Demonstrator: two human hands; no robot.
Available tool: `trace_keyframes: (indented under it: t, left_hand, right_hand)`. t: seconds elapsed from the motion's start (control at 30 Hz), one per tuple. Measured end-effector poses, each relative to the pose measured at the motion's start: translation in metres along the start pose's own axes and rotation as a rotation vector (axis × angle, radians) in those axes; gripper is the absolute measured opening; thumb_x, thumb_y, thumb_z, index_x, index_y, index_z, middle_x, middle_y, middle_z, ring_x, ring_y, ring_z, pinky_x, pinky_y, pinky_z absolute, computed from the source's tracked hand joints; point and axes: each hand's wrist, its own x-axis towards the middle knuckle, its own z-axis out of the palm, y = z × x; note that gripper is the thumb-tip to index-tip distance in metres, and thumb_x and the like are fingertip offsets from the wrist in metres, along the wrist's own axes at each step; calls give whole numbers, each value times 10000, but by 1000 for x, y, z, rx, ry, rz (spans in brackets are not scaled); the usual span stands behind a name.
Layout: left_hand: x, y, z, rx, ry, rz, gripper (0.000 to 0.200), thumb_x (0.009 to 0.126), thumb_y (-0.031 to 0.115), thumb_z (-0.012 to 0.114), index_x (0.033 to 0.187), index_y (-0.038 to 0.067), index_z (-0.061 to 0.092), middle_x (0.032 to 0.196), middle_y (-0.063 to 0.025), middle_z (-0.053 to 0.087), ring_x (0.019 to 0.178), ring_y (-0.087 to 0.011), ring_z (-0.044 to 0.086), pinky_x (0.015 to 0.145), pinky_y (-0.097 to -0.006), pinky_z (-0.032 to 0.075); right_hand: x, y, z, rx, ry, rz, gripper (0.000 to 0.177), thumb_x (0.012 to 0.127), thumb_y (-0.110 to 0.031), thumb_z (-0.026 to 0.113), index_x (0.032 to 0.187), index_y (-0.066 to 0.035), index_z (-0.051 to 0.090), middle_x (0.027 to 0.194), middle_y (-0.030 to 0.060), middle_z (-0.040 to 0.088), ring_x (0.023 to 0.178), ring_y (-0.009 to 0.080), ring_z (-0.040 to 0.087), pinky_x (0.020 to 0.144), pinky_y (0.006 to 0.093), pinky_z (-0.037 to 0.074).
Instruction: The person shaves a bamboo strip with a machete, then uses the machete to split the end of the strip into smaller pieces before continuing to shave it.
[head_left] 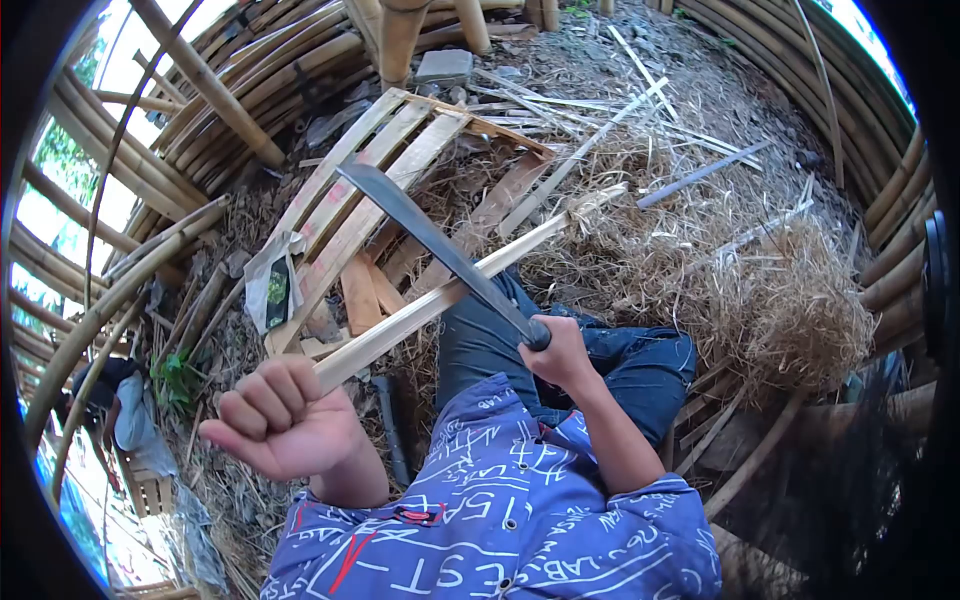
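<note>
My right hand (557, 357) is closed round the dark handle of a machete (430, 240). Its long grey blade points up and to the left, with a bent tip. My left hand (290, 420) is in a fist at the near end of a pale split bamboo strip (400, 325); the curled fingers hide that end. The strip slants up to the right across my lap, and its far end (580, 212) is frayed near a node. The machete blade crosses the strip about midway, over my left leg.
A slatted wooden pallet (350, 190) lies ahead on the left. Heaped bamboo shavings (770, 310) cover the right side. Loose split strips (590, 150) lie beyond. Bamboo pole walls (230, 95) surround me. A dark bar-like object (390, 430) is beside my left leg.
</note>
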Motion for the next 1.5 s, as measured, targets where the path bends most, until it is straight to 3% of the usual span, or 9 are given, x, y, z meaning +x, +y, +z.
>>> trace_keyframes:
  t: [0.1, 0.37, 0.43, 0.7, 0.9, 1.1, 1.27, 1.37, 1.5]
  left_hand:
    - [-5, 3, -6, 1, 11, -31, 484, 1022, 362, 347, 587, 178, 243, 513, 57, 198, 479, -75, 154, 457, -250, 149]
    - [-18, 9, -6, 4, 82, -55, 478, 1030, 365, 298, 596, 168, 255, 515, 48, 209, 486, -88, 171, 480, -264, 178]
    - [-18, 8, -4, 69, 210, -32, 497, 1029, 419, 251, 597, 172, 246, 493, 51, 194, 450, -83, 146, 453, -270, 135]
    - [-16, 10, -1, 37, 110, -58, 473, 1027, 370, 306, 599, 176, 253, 513, 45, 214, 487, -92, 177, 484, -267, 187]
    - [-14, 8, 14, 51, 52, -49, 466, 1026, 354, 324, 600, 183, 248, 521, 52, 207, 487, -84, 166, 489, -257, 183]
    - [-8, 2, 24, 44, 40, -54, 455, 1020, 338, 354, 603, 189, 250, 525, 60, 198, 483, -74, 163, 491, -249, 186]
    - [-9, 2, 32, 68, 7, -29, 449, 1011, 333, 381, 602, 188, 265, 518, 60, 203, 476, -68, 177, 489, -247, 189]
    - [-11, 2, 35, 82, 3, -19, 440, 1005, 307, 392, 597, 188, 279, 512, 62, 215, 474, -65, 187, 486, -245, 183]
    - [-11, 2, 35, 62, 6, -12, 435, 1000, 285, 401, 594, 187, 281, 514, 60, 222, 473, -65, 195, 479, -247, 182]
  right_hand:
    - [0, 9, 6, -70, 35, -6, 115, 659, -156, 652, 661, -52, 603, 639, 188, 597, 669, 397, 602, 582, 434, 483]
    - [-14, 33, 17, -142, 95, 6, 132, 646, -155, 662, 643, -54, 577, 636, 186, 597, 664, 401, 602, 583, 443, 486]
    - [-22, 43, 22, -145, 125, 15, 134, 647, -157, 664, 645, -54, 578, 636, 186, 598, 666, 402, 602, 584, 445, 487]
    - [-40, 71, 14, -223, 208, 54, 138, 652, -162, 667, 654, -52, 583, 651, 190, 602, 678, 411, 596, 595, 457, 486]
    - [-60, 123, -1, -65, 291, 398, 168, 691, -150, 601, 661, 15, 593, 618, 223, 585, 631, 376, 634, 575, 422, 472]
    - [-40, 56, -15, -100, 302, 205, 141, 689, -134, 618, 690, 4, 592, 585, 197, 568, 603, 386, 608, 555, 407, 471]
    - [-28, -35, -7, 230, -21, -56, 137, 652, -114, 684, 707, -33, 588, 601, 175, 571, 598, 374, 605, 544, 386, 476]
    - [-24, -61, -3, 217, -80, -197, 129, 658, -122, 685, 715, -47, 596, 609, 176, 575, 615, 374, 607, 553, 399, 483]
    - [-15, -58, -3, 216, 51, -265, 151, 635, -71, 676, 627, -21, 533, 523, 145, 501, 452, 292, 514, 476, 327, 428]
